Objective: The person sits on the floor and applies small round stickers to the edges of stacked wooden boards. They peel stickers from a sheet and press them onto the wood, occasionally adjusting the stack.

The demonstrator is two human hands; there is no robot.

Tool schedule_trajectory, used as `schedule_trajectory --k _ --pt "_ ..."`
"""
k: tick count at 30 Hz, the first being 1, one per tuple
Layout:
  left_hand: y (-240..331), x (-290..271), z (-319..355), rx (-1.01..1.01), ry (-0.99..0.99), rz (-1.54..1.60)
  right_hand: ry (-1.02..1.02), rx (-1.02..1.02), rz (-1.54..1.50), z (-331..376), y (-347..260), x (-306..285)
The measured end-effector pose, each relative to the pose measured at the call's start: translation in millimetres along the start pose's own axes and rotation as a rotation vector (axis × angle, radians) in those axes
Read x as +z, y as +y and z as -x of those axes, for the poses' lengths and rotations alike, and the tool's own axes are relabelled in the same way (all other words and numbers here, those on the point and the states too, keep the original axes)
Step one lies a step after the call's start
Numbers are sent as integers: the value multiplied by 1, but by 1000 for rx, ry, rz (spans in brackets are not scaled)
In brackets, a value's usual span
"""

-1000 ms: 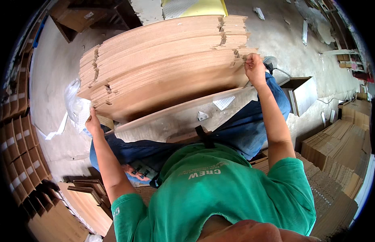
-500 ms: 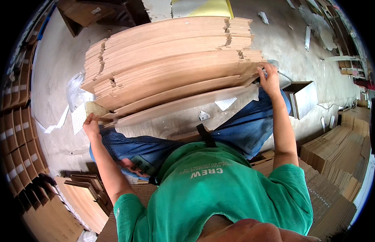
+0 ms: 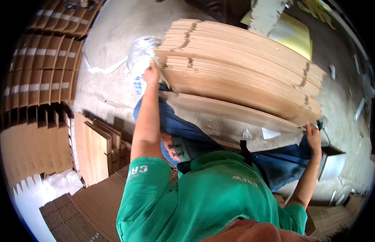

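Observation:
A long stack of thin brown cardboard sheets [image 3: 244, 56], notched near both ends, stands on the floor in front of me. One loose cardboard sheet [image 3: 236, 109] leans out from its near side, blurred by motion. My right hand [image 3: 313, 136] pinches that sheet's right end. At the stack's left end, my left hand [image 3: 152, 73] is raised with its fingers closed, next to the crumpled clear plastic [image 3: 142, 52]; what it grips, if anything, is hidden. My legs in blue jeans [image 3: 187, 129] spread either side of the near floor.
Cardboard partition grids [image 3: 40, 84] line the far left. Wooden-looking boards [image 3: 96, 149] lean beside my left arm, with stacked brown cardboard [image 3: 100, 197] behind. An open box [image 3: 332, 163] stands by my right knee. Yellow sheeting [image 3: 292, 36] lies beyond the stack, with scraps [image 3: 270, 133] on the floor.
My view has swung left, so the stack appears farther right and tilted. My left hand has gone from the near sheets' left end up along the stack's left end. The right hand still grips a sheet.

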State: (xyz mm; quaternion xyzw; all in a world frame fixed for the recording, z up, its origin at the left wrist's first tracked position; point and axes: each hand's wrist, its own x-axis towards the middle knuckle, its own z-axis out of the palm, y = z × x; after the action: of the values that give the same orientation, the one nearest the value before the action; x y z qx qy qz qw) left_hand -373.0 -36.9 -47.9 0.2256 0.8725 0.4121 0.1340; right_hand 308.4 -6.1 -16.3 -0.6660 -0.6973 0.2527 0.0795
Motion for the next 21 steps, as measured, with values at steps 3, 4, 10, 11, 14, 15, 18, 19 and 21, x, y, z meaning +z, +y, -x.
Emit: schedule_trajectory --k 3,4,10,11,14,15,18,19,21 --pt "-1 11 3 30 -45 -23 159 33 -105 -11 -11 6" --pt "11 11 8 -16 -114 -102 226 -12 -90 -14 -11 8" --pt "34 12 13 7 -140 -257 601 -96 214 -42 24 -5" --pt "36 17 13 51 -139 -326 647 15 49 -55 34 -4" --pt "26 39 8 105 -90 -496 563 194 -342 -98 51 -5" --pt "34 49 12 111 -124 -478 371 368 -666 -106 85 -10" --pt "40 42 18 115 -71 -424 157 327 -1189 -114 73 0" --pt "31 35 11 96 -89 -363 213 354 -1080 -111 45 0" --pt "21 31 4 24 -100 -216 274 415 -977 -100 26 -4"
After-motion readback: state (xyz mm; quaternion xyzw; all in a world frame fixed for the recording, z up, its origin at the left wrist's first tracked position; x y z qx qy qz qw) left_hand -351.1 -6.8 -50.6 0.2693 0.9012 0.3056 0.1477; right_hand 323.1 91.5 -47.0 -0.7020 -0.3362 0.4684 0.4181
